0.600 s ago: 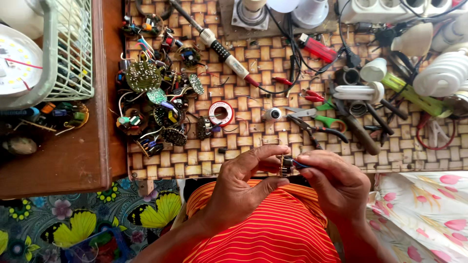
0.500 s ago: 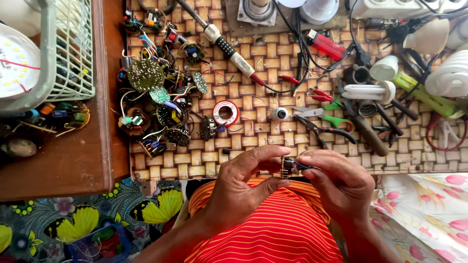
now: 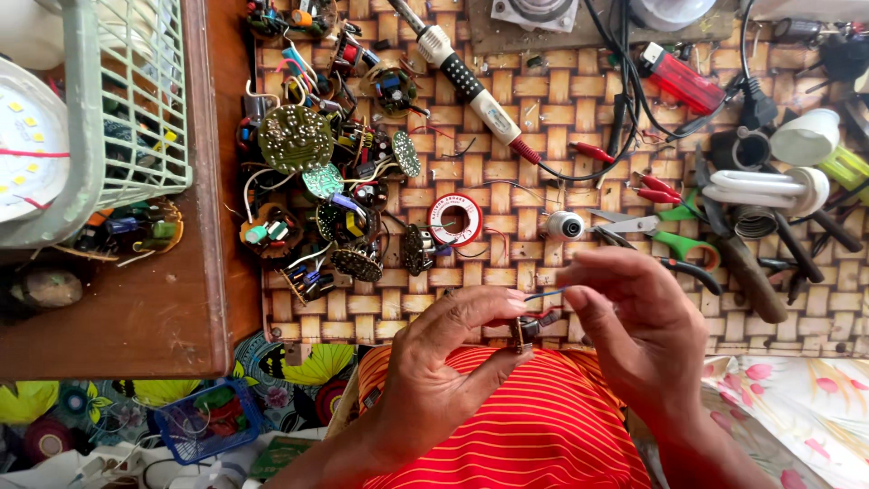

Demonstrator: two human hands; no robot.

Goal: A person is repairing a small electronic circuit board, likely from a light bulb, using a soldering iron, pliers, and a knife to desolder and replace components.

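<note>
— Holding what? Left hand [image 3: 434, 371] pinching small circuit part [image 3: 523, 333] over woven mat [image 3: 543, 181]; right hand [image 3: 634, 335] fingers closed on blue wire [image 3: 543, 294].
— Best kept steady; pull wire gently, 1 lead only.

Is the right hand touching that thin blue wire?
Touching. The head view shows the right hand pinching the blue wire at its fingertips, while the left hand grips the small component it runs from.
</note>
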